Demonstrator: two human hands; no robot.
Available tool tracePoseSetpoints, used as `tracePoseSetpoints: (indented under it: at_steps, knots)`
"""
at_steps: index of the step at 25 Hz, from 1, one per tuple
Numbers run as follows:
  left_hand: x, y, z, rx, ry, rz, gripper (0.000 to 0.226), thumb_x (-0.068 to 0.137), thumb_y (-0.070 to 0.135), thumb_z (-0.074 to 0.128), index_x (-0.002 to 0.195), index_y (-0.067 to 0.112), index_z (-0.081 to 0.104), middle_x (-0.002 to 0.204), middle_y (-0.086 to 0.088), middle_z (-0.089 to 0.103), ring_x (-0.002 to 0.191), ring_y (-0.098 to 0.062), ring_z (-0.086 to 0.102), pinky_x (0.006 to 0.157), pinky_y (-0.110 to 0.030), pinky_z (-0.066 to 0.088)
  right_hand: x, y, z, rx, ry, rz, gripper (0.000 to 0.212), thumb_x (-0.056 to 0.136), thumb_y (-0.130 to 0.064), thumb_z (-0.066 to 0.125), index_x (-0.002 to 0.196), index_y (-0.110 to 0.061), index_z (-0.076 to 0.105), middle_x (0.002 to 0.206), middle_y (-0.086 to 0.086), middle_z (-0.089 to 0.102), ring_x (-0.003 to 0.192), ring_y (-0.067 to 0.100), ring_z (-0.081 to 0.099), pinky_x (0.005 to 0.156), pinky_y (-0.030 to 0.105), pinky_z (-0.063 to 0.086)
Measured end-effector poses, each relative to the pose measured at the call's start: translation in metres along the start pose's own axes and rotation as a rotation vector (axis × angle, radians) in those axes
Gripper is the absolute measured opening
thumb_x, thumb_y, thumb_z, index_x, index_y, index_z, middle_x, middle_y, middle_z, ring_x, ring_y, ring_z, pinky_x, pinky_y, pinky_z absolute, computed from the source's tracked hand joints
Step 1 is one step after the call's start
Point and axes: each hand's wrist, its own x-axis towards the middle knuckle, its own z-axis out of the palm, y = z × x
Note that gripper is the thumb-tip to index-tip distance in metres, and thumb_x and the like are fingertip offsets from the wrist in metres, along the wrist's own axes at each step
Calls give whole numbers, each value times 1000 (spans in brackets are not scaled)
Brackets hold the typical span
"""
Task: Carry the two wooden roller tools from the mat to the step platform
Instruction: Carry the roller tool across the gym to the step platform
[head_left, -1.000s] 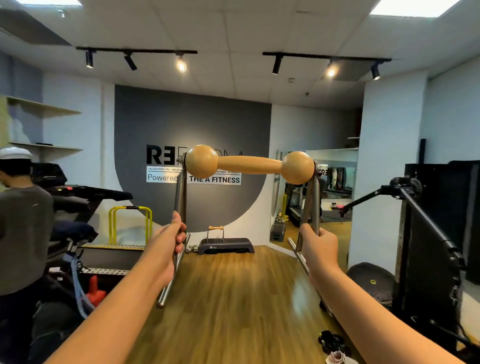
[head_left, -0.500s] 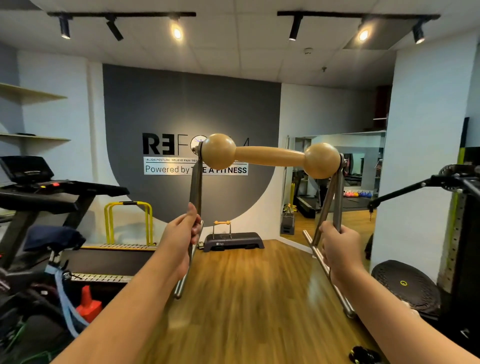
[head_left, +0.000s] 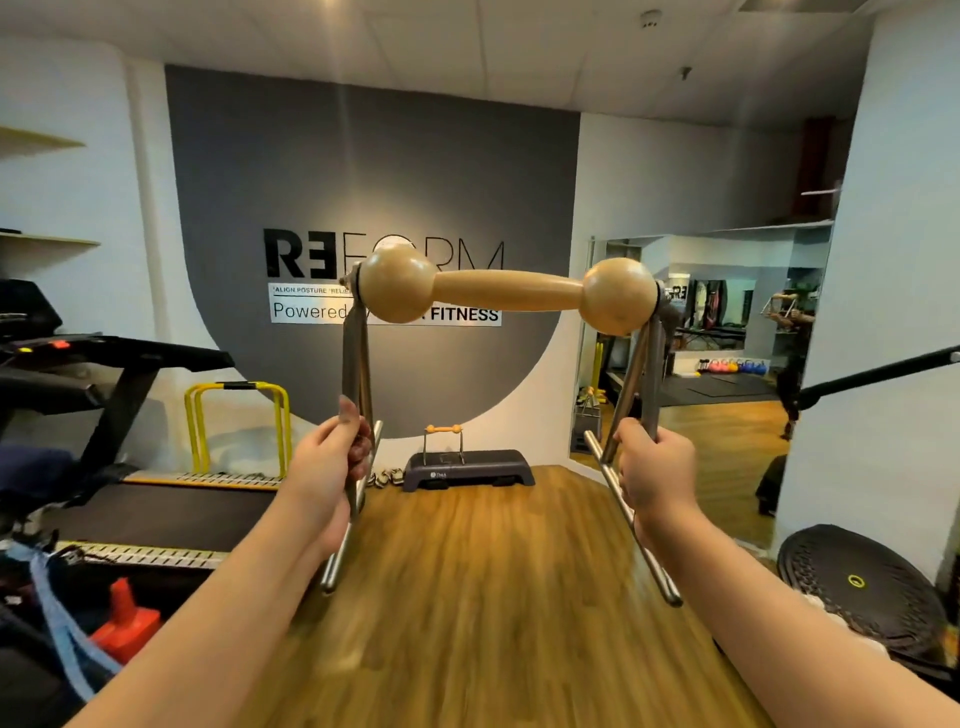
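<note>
With the left hand (head_left: 332, 457) and right hand (head_left: 655, 470) each clenched round a steel leg of the dumbbell-shaped wooden roller tool (head_left: 506, 291), carry it level across the wooden floor (head_left: 478, 597) toward the dark grey step platform (head_left: 467, 467), where a smaller matching orange-wood roller (head_left: 442, 429) already stands.

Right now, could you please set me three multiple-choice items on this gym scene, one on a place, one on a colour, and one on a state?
1. Where does the second roller tool stand?
A. on the step platform
B. on the treadmill
C. on the wall shelf

2. What colour are the hurdle frames left of the platform?
A. red
B. yellow
C. blue

3. How is the carried roller tool held?
A. by one hand alone
B. tucked under an arm
C. by both hands, one on each metal leg

Answers: 1 A, its legs rest on the dark platform's top; 2 B, the tubes are yellow; 3 C, the left hand and right hand each grip a leg.
</note>
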Motion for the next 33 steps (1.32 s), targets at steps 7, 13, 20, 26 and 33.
tracePoseSetpoints:
  at_steps: [7, 13, 20, 26, 33]
  knots:
    - [148, -81, 23, 28, 49, 0, 45, 93, 58, 59, 84, 14, 59, 59, 9, 44, 55, -7, 39, 51, -23, 34, 143, 74, 65, -21, 3, 45, 27, 87, -23, 60, 61, -14, 55, 47, -4, 46, 51, 19, 42, 49, 35, 35]
    - [296, -160, 34, 15, 11, -32, 50, 88, 65, 59, 83, 16, 59, 60, 8, 41, 53, -7, 37, 46, -20, 35, 272, 146, 132, -36, 30, 37, 37, 89, -24, 60, 52, -21, 57, 43, -9, 47, 43, 11, 43, 45, 30, 36]
    - [480, -220, 52, 59, -28, -72, 49, 87, 64, 55, 88, 15, 58, 62, 6, 41, 57, -10, 36, 56, -27, 32, 419, 206, 224, -39, 121, 74, 35, 89, -25, 61, 55, -22, 53, 44, -6, 44, 45, 15, 36, 43, 29, 31]
    - [614, -288, 74, 44, -51, -75, 48, 90, 63, 55, 87, 15, 58, 64, 4, 39, 58, -11, 34, 57, -27, 31, 537, 263, 274, -60, 103, 29, 41, 88, -29, 60, 47, -28, 56, 43, -10, 43, 48, 16, 40, 53, 31, 38]
    - [768, -384, 123, 48, -26, -99, 50, 91, 60, 54, 92, 11, 60, 64, 3, 41, 58, -12, 36, 57, -29, 31, 711, 347, 319, -88, 141, 49, 30, 86, -25, 61, 60, -15, 50, 53, -2, 46, 59, 24, 44, 57, 35, 37]
